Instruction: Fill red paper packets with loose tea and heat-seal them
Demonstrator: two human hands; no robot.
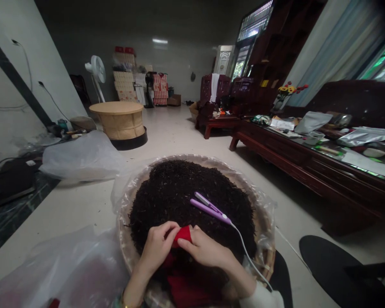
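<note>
Between my two hands is a small red packet (pixel 183 234), held over the near side of a round basket (pixel 124 239) lined with clear plastic. My left hand (pixel 158 241) pinches the packet's left side, and my right hand (pixel 205 246) grips its right side with the thumb across the front. Dark, dry, leaf-like bits (pixel 173 184) fill the basket in a broad heap. On that heap, just beyond my right hand, lies a purple hair straightener (pixel 211 210) with its plates apart and a white cord trailing right. Below my hands, more red material (pixel 192 286) sits in shadow.
Clear plastic bags (pixel 83 156) spread over the floor on the left, near a round wooden table (pixel 117 109). A long dark wooden table (pixel 295 149) covered with bags and papers runs along the right. Stacked boxes (pixel 125 81) and a white fan (pixel 96 70) stand farther back.
</note>
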